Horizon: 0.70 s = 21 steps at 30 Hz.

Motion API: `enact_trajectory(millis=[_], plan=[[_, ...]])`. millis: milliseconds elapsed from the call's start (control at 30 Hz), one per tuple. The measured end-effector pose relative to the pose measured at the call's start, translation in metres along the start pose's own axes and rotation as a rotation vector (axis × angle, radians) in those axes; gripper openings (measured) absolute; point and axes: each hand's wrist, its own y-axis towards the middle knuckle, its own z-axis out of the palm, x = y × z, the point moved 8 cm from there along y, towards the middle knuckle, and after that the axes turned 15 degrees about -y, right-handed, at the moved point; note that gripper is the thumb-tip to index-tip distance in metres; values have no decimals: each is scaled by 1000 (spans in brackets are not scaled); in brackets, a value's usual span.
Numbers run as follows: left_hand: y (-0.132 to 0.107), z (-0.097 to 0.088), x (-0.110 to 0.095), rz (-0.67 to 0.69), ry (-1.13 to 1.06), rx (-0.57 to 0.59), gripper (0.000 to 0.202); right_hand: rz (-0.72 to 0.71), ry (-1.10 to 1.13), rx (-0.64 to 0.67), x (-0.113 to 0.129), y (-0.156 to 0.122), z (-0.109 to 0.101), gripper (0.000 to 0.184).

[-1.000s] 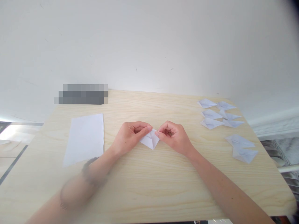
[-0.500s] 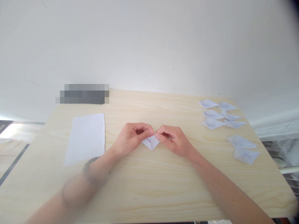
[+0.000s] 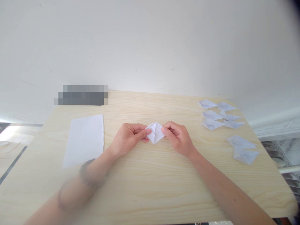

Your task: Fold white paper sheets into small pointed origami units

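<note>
A small folded white paper (image 3: 155, 133) is held between my hands over the middle of the table. It is diamond-shaped, with a crease or flap down its centre. My left hand (image 3: 130, 136) pinches its left corner, thumb on top and fingers beneath. At the right corner, my right hand (image 3: 179, 137) grips it between thumb and forefinger. Several folded white paper pieces (image 3: 212, 124) of pointed diamond shape lie in a group at the right. Left of my hands rests a stack of plain white paper sheets (image 3: 85, 137).
A dark, pixelated object (image 3: 82, 96) stands at the table's back left against the white wall (image 3: 150, 47). The wooden table (image 3: 145, 187) has its right edge beyond the folded pieces. Dark bracelets circle my left forearm.
My hands have moved apart to the paper's side corners, uncovering its top and centre. More of the diamond shape now shows. The other papers stay put, with a slight view shift.
</note>
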Motion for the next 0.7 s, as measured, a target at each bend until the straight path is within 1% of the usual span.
enact_trajectory(millis=[67,200,300,400,467,533,633,700], plan=[[0,1,0,4,-3,19,33,-5,10,19,1,0,1,21],[-1,7,1,4,56,86,30,-32,-16,57,7,0,4,16],[-3,13,0,7,108,125,30,-20,-64,44,7,0,4,20],[-5,19,2,-36,121,153,31,3,-85,-2,5,0,2,22],[-6,21,4,-63,139,151,34,10,-87,-41,3,0,0,23],[-5,20,5,-63,166,125,30,11,-89,-69,3,0,-1,23],[-5,17,7,-50,191,94,25,9,-98,-71,5,0,-1,24],[-5,17,8,-49,198,95,25,9,-104,-62,6,1,0,25]])
